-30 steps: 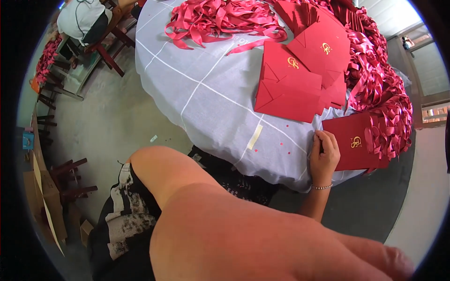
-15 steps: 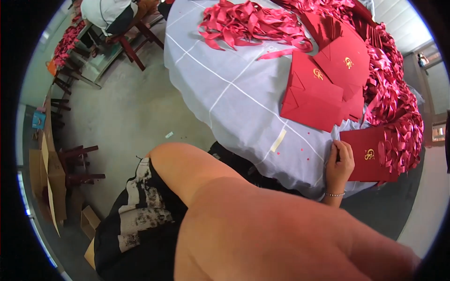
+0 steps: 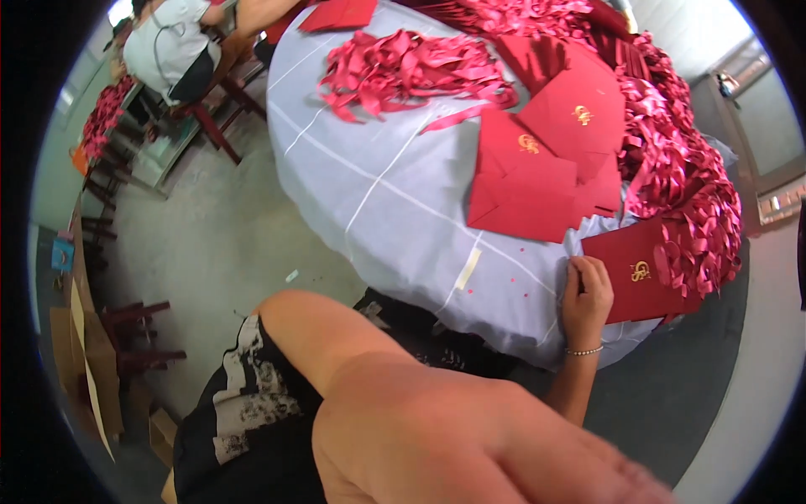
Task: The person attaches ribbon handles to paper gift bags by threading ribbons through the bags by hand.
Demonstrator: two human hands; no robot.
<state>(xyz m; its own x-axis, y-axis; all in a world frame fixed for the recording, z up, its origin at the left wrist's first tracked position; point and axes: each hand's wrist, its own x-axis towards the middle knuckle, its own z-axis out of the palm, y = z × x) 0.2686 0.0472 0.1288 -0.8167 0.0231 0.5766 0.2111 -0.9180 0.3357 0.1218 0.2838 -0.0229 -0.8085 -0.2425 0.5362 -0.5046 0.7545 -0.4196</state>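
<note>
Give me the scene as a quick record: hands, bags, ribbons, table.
Left hand: close to the camera, fingers blurred; grip unclear
Right hand: fingers curled at the near bag's left edge; grip unclear
Near bag: red, gold mark, ribbons over its right side
Stacked bags: red, overlapping
Ribbon heap: red, loose, beyond the stacked bags' left
Table: pale cloth, white lines

I can make out a curling gold monogram (image 3: 641,270) on the flat, dark red, rectangular paper bag (image 3: 631,292) nearest me. Similar gold monograms stand on two flat, folded, red paper bags (image 3: 525,191) farther off. The pale print (image 3: 262,407) on my black fabric clothing (image 3: 252,480) shows me nothing legible.
</note>
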